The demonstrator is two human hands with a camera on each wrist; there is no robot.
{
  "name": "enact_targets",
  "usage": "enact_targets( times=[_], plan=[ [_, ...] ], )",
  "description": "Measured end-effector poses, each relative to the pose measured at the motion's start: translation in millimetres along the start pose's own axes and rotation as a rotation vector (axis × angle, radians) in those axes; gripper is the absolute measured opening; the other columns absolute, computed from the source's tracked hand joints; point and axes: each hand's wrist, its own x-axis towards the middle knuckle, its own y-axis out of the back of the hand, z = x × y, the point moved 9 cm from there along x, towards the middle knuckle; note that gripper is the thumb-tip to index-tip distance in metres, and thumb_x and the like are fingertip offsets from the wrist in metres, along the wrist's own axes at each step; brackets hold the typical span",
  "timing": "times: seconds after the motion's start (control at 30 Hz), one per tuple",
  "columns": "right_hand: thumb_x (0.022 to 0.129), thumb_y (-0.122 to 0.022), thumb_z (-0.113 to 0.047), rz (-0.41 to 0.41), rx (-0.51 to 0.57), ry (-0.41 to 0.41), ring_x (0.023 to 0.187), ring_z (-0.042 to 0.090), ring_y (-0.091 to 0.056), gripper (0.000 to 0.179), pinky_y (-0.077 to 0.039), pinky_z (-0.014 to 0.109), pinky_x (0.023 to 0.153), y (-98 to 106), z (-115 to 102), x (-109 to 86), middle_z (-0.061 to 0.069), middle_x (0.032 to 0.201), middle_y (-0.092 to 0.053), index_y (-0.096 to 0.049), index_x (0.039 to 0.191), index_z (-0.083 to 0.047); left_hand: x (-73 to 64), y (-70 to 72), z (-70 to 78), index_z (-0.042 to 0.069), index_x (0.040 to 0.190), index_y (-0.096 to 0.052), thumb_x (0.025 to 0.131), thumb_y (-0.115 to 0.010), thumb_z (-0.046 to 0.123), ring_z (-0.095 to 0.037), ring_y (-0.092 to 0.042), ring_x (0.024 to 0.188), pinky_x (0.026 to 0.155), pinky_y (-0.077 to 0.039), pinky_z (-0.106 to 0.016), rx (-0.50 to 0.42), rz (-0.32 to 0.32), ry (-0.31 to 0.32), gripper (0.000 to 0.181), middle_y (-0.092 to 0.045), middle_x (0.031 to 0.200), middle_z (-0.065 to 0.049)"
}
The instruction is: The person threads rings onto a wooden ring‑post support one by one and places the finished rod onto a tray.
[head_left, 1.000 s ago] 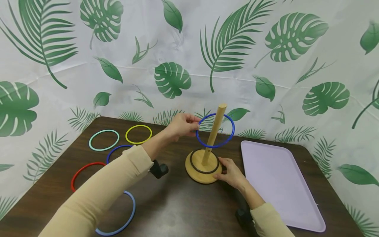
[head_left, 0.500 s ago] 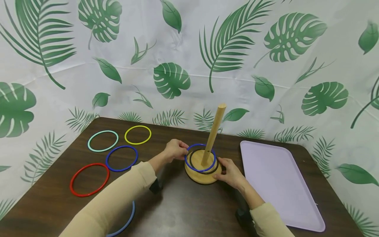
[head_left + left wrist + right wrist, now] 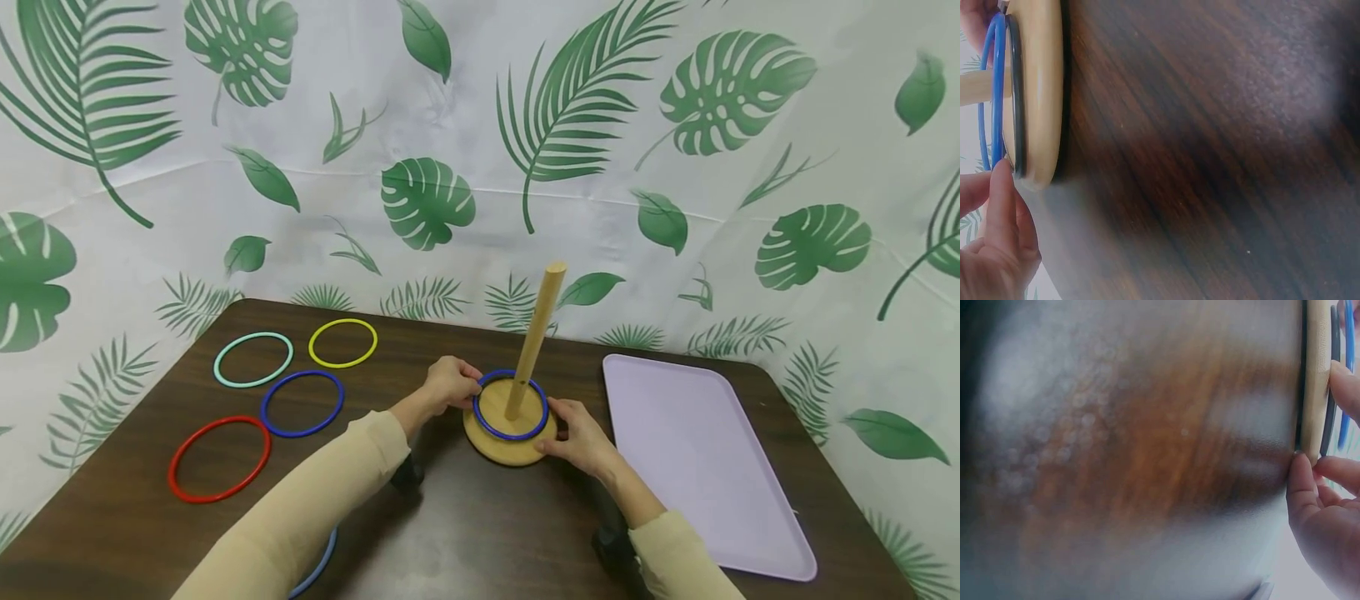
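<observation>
one left hand (image 3: 452, 383), centre of the head view: thumb and fingertips pinched together on a blue ring, at its upper left edge.

one right hand (image 3: 588, 437), right of centre: thumb and fingers clamped on the right rim of a wooden base, seen also at the right edge of the right wrist view.

one blue ring (image 3: 512, 437), just below and right of the centre of the frame: around the post, low down, above the base.

one black ring (image 3: 1018, 106), upper left of the left wrist view: on the base, directly beneath the blue ring; whether the two touch cannot be told.

one wooden base (image 3: 504, 452), round, on a dark wood-grain table (image 3: 465, 533).

one wooden post (image 3: 536, 337), rising from the base, its top leaning right in the frame.

loose rings, left of the frame, on the table: mint ring (image 3: 245, 385); yellow ring (image 3: 339, 365), to its right; second blue ring (image 3: 296, 434), below these; red ring (image 3: 206, 499), lowest left; light blue ring (image 3: 321, 570), bottom, partly hidden by the left sleeve (image 3: 322, 492).

one lilac tray (image 3: 682, 450), right of the frame, flat on the table.

one leaf-print cloth (image 3: 465, 108), white and green, across the top.
</observation>
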Motion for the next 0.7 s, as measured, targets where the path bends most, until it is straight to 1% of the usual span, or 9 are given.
enact_targets(
  times=[0.23, 0.37, 0.53, 0.7],
  plan=[
    [0.076, -0.077, -0.005, 0.000, -0.006, 0.008, 0.118, 0.044, -0.043, 0.074, -0.054, 0.041, 0.085, -0.8, -0.7, 0.7, 0.034, 0.130, -0.038, -0.037, 0.133, 0.018, 1.4, -1.3, 1.7, -0.007, 0.100, -0.067, 0.083, -0.062, -0.008, -0.025, -0.070, 0.073, 0.065, -0.059, -0.030, 0.007, 0.015, 0.011, 0.019, -0.065, 0.094, -0.018],
    [0.076, -0.077, -0.005, 0.002, -0.007, 0.002, 0.119, 0.042, -0.044, 0.073, -0.054, 0.040, 0.085, -1.2, 0.0, 1.7, 0.033, 0.130, -0.039, -0.038, 0.134, 0.017, 3.3, -1.8, 0.6, -0.007, 0.100, -0.068, 0.082, -0.062, -0.008, -0.024, -0.070, 0.073, 0.066, -0.059, -0.030, 0.001, 0.027, 0.021, 0.018, -0.065, 0.093, -0.017],
    [0.075, -0.077, -0.004, 0.006, -0.013, -0.006, 0.118, 0.042, -0.045, 0.073, -0.054, 0.040, 0.085, -1.2, 1.2, 2.3, 0.033, 0.130, -0.039, -0.038, 0.134, 0.017, 5.9, -2.5, -1.9, -0.006, 0.099, -0.068, 0.083, -0.064, -0.006, -0.021, -0.069, 0.074, 0.064, -0.059, -0.027, 0.006, 0.035, 0.023, 0.017, -0.065, 0.091, -0.014],
    [0.075, -0.077, -0.005, 0.012, -0.012, -0.006, 0.118, 0.042, -0.045, 0.073, -0.055, 0.040, 0.085, -0.2, 1.5, 2.3, 0.033, 0.129, -0.040, -0.038, 0.133, 0.017, 5.5, -3.5, -3.0, -0.006, 0.100, -0.068, 0.084, -0.064, -0.004, -0.021, -0.069, 0.076, 0.063, -0.058, -0.025, 0.011, 0.030, 0.016, 0.017, -0.065, 0.093, -0.015]
  ],
)
